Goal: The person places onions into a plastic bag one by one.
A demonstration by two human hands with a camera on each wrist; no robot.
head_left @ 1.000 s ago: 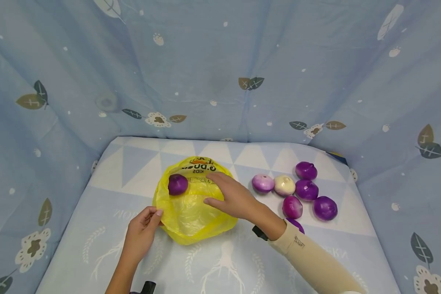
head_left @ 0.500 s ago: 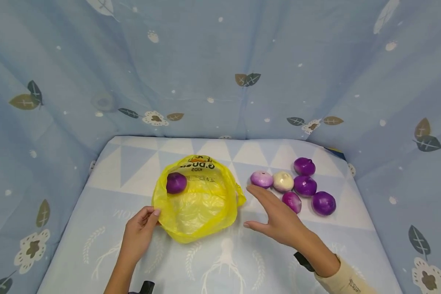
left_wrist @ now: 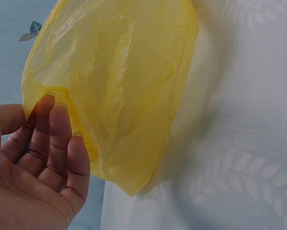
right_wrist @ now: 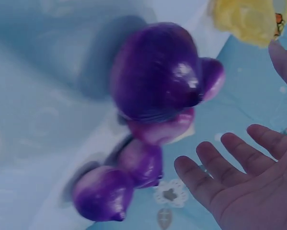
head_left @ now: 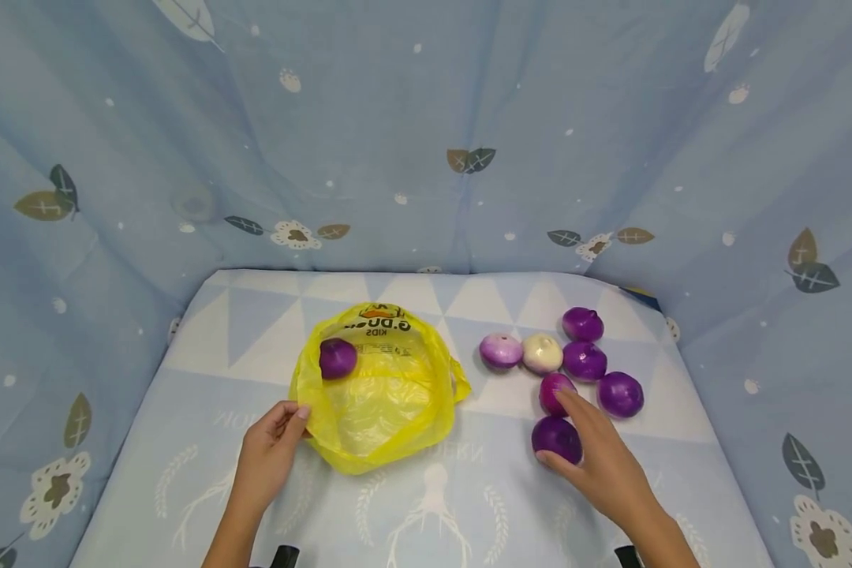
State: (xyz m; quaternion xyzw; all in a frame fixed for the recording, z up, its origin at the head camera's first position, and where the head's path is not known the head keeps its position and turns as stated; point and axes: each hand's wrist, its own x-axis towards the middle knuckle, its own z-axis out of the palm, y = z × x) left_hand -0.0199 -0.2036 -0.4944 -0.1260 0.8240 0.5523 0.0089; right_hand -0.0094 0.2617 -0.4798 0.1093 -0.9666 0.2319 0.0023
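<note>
My left hand (head_left: 273, 450) pinches the left rim of a yellow plastic bag (head_left: 383, 438), whose mouth gapes upward. In the left wrist view, thumb and fingertips grip the thin film. Inside the bag, against its left wall, lies a purple onion (head_left: 338, 359). My right hand (head_left: 603, 457) hovers with spread fingers over the dark purple onion (head_left: 557, 439) nearest me. In the right wrist view that onion (right_wrist: 155, 72) is large and stands apart from the fingers. Just behind it sits a magenta onion (head_left: 555, 392), overlapped by a fingertip in the head view.
Farther back are a pale pink onion (head_left: 500, 351), a white onion (head_left: 543, 353) and several more purple onions (head_left: 620, 394) at the right. A patterned cloth covers the table (head_left: 248, 331). Blue curtains (head_left: 369, 134) hang around its back and sides.
My right hand has withdrawn from over the bag and moved right to the nearest purple onion. My left hand keeps its pinch on the bag's rim.
</note>
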